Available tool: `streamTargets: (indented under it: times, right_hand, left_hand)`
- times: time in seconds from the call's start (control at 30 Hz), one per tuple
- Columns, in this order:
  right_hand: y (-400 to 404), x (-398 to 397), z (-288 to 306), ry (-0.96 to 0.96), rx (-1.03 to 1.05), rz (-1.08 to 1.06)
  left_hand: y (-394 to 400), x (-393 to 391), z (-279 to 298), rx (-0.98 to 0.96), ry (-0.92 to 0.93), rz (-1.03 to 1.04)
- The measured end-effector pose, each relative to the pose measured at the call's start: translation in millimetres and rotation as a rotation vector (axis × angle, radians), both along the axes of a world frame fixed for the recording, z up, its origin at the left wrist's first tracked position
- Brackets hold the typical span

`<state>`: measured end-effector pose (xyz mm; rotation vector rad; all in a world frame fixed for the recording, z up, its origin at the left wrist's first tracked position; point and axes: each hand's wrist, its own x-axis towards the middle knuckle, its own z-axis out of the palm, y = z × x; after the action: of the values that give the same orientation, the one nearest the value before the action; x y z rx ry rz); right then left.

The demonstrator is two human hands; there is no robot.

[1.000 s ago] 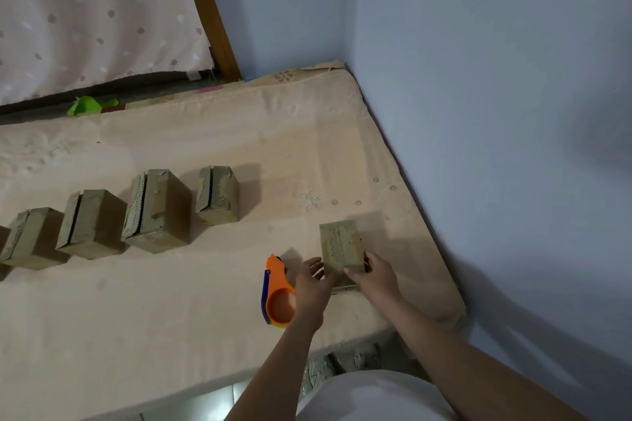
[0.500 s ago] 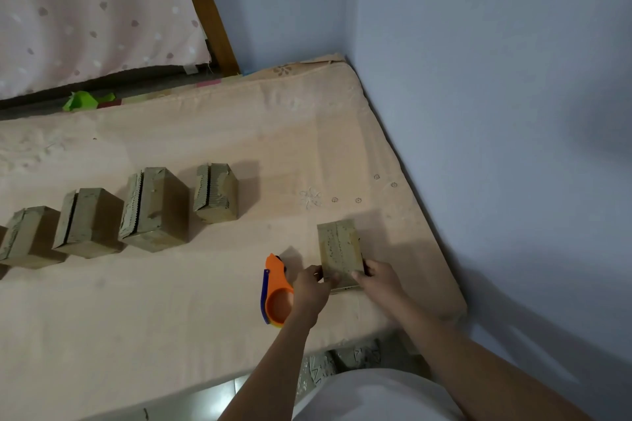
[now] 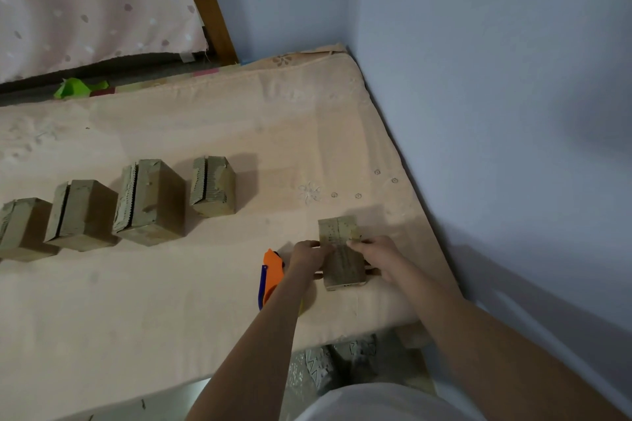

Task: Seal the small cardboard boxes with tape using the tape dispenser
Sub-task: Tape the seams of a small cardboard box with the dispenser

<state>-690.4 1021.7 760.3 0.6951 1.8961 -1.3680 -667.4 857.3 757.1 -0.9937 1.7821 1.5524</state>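
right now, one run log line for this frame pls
stage: closing box flaps | left hand: holds box | right hand: holds box | tape dispenser: on mattress, untouched | row of four boxes: waiting

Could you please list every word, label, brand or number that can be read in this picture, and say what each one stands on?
No text can be read.
Box held by both hands: dark rows of print on its top, too blurred to read.
Four boxes in the row: no legible marks.
Tape dispenser: no label in view.
Sheet on the bed: only a flower pattern, no writing.
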Motion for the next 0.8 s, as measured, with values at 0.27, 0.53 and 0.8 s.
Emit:
streamTargets:
  times: [0.27, 0.53, 0.8]
  right_hand:
    - [0, -7, 11, -0.028, 0.010, 0.025]
    - [-8, 0, 39, 0.001, -0.059, 0.020]
    - [-10, -14, 86, 0.002, -0.025, 0.254]
  left_hand:
    - [-3, 1, 4, 0.042, -0.005, 0.010]
    - [-19, 6, 29, 0.079, 0.065, -0.002]
    - [-23, 9, 91, 0.021, 0.064, -0.038]
